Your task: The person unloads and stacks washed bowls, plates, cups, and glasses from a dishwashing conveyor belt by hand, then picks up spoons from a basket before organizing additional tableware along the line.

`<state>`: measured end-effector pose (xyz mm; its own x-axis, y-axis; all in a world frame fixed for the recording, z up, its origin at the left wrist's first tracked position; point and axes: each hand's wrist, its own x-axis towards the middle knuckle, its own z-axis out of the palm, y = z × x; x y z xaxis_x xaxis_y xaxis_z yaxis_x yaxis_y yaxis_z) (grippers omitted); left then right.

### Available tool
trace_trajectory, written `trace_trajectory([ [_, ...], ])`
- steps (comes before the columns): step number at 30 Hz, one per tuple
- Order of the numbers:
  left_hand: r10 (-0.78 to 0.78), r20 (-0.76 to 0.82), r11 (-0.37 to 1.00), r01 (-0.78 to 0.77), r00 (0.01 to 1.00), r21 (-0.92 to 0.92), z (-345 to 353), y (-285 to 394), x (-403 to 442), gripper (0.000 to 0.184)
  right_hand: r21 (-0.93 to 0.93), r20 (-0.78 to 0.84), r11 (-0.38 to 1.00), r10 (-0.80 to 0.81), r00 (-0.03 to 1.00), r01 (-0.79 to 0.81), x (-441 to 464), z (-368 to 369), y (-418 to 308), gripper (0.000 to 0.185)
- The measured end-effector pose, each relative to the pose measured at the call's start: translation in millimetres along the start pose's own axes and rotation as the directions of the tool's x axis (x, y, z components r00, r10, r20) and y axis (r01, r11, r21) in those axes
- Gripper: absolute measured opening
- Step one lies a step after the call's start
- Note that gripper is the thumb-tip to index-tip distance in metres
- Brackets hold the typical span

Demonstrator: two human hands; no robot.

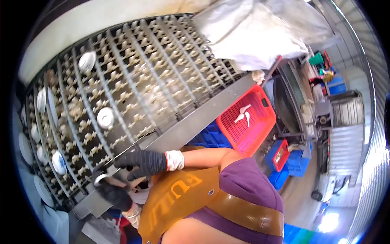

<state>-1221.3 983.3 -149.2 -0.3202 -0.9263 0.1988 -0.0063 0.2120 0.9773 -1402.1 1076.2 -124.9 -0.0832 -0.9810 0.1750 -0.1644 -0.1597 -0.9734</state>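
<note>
My left hand (113,194), in a dark glove with a white cuff, is closed around a small white ceramic piece (102,177) with a curved rim; most of it is hidden by the fingers. Just above it, my right hand (145,162), gloved the same way, has its fingers stretched out and thumb apart, at the metal edge (178,130) of the conveyor. On the conveyor (150,77), with its rods and rows of pale pegs, lie a round white dish (105,118), a white bowl (87,61) and a blue-patterned bowl (59,162).
A red crate (254,134) with three white spoons (245,108) stands beside the conveyor, over a blue crate (211,136). White sheeting (260,34) covers the conveyor's far end. Further right are a smaller red crate (280,156), blue bins (297,163) and a parked vehicle (331,185).
</note>
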Motion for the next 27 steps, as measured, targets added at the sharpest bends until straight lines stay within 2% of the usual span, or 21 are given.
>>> trace_trajectory([
  [1, -0.014, 0.061, 0.996, 0.019, 0.998, -0.087, 40.8, 9.1, -4.8, 0.044, 0.062, 0.024, 0.997, 0.048, 0.999, -0.049, -10.4, -4.1, -2.9, 0.04],
  [2, -0.029, 0.205, 0.999, 0.033, 0.978, -0.016, 60.7, 3.4, -20.1, 0.037, 0.126, 0.049, 0.987, 0.09, 0.995, -0.095, -22.2, -9.5, -3.8, 0.039],
  [3, -0.233, 0.39, 0.956, 0.284, 0.891, -0.076, 96.7, 50.2, -23.4, 0.03, 0.04, -0.291, 0.995, -0.078, 0.953, 0.094, -36.5, -12.8, -0.8, 0.034],
  [4, -0.015, 0.513, 0.997, 0.051, 0.858, -0.055, 112.6, 29.8, -27.4, 0.027, 0.102, -0.347, 0.99, -0.06, 0.936, 0.101, -52.3, -25.8, 11.7, 0.028],
  [5, -0.038, 0.583, 0.998, 0.061, 0.812, -0.021, 135.7, 37.4, -31.1, 0.029, 0.357, -0.369, 0.933, 0.192, 0.909, -0.052, -72.3, -38.9, 23.4, 0.027],
  [6, -0.06, 0.645, 0.998, 0.065, 0.761, 0.016, 159.6, 47.1, -36.5, 0.033, 0.598, -0.32, 0.785, 0.422, 0.848, -0.165, -91.3, -54.7, 24.4, 0.025],
  [8, -0.023, 0.72, 0.999, -0.006, 0.694, 0.038, 197.6, 45.8, -49.5, 0.042, 0.541, -0.455, 0.801, 0.536, 0.711, -0.258, -143.0, -95.0, 18.2, 0.024],
  [9, 0.023, 0.756, 0.986, -0.138, 0.654, 0.09, 213.0, 49.0, -52.5, 0.043, 0.704, -0.533, 0.709, 0.571, 0.624, -0.047, -168.4, -109.0, 23.6, 0.025],
  [10, 0.104, 0.766, 0.968, -0.24, 0.634, 0.067, 229.4, 45.8, -57.5, 0.042, 0.793, -0.58, 0.578, 0.616, 0.534, 0.194, -196.2, -122.4, 34.9, 0.026],
  [12, 0.27, 0.757, 0.909, -0.417, 0.596, 0.004, 262.2, 17.9, -60.3, 0.037, 0.442, -0.875, 0.87, 0.365, 0.318, 0.218, -258.1, -139.9, 69.1, 0.025],
  [13, 0.289, 0.774, 0.899, -0.437, 0.563, -0.018, 278.7, 22.0, -63.6, 0.037, 0.18, -0.938, 0.971, 0.217, 0.269, -0.157, -292.3, -147.4, 63.3, 0.025],
  [14, 0.299, 0.77, 0.865, -0.501, 0.563, 0.031, 294.6, 26.7, -69.4, 0.036, -0.088, -0.959, 0.849, 0.069, 0.276, -0.521, -323.4, -153.6, 57.5, 0.025],
  [15, 0.314, 0.762, 0.825, -0.56, 0.566, 0.077, 309.9, 30.5, -73.9, 0.034, 0.288, -0.951, 0.956, 0.279, 0.13, 0.053, -345.2, -155.6, 78.9, 0.021],
  [16, 0.336, 0.769, 0.815, -0.577, 0.544, 0.053, 322.6, 18.2, -75.4, 0.034, 0.462, -0.859, 0.62, 0.49, 0.147, 0.634, -365.8, -156.1, 110.9, 0.017],
  [18, 0.27, 0.808, 0.808, -0.579, 0.524, 0.106, 351.8, -21.1, -73.8, 0.033, 0.426, -0.886, 0.743, 0.458, 0.073, 0.516, -394.3, -158.3, 139.8, 0.013],
  [20, 0.138, 0.898, 0.608, -0.752, 0.417, 0.256, 376.4, -5.9, -86.8, 0.031, 0.42, -0.7, 0.37, 0.713, 0.036, 0.829, -398.3, -166.2, 128.6, 0.021],
  [22, 0.136, 0.92, 0.46, -0.845, 0.369, 0.271, 394.2, 9.1, -102.1, 0.028, 0.501, -0.836, 0.576, 0.515, 0.189, 0.645, -413.3, -161.8, 143.0, 0.015],
  [24, 0.193, 0.889, 0.473, -0.833, 0.416, 0.287, 406.6, 11.8, -110.0, 0.022, 0.574, -0.796, 0.544, 0.547, 0.26, 0.612, -417.2, -167.7, 155.1, 0.014],
  [26, 0.087, 0.847, 0.448, -0.78, 0.524, 0.437, 424.2, 4.3, -111.1, 0.018, 0.672, -0.687, 0.39, 0.645, 0.335, 0.629, -417.6, -177.2, 157.9, 0.013],
  [27, 0.091, 0.848, 0.412, -0.795, 0.522, 0.445, 426.3, 7.4, -112.9, 0.018, 0.715, -0.648, 0.37, 0.668, 0.365, 0.593, -420.8, -183.2, 144.9, 0.013],
])
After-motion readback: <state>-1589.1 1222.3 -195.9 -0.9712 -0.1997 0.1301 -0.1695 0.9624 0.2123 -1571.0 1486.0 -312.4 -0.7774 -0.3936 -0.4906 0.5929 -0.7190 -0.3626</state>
